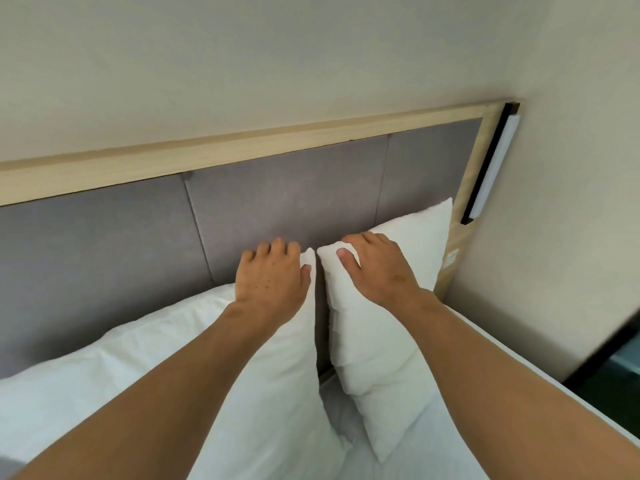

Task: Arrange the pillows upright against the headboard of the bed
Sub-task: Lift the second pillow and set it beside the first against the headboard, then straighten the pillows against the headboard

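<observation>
Both our forearms reach forward from the near edge of the bed (429, 441). Our left hand (272, 273) lies palm down on the top inner corner of the left pillow (145, 368), fingers together and curled over its top edge, thumb pressed on the front; it clamps nothing. Our right hand (377, 268) rests likewise on the top inner corner of the right pillow (384, 344), fingers loosely spread, thumb on the front face. Both white pillows stand upright, leaning against the grey padded headboard (114, 251), with a narrow gap between them. A pale wooden frame (242, 148) borders the headboard. A white light strip (495, 166) is fixed at its right end, beside the cream wall (277, 57).
</observation>
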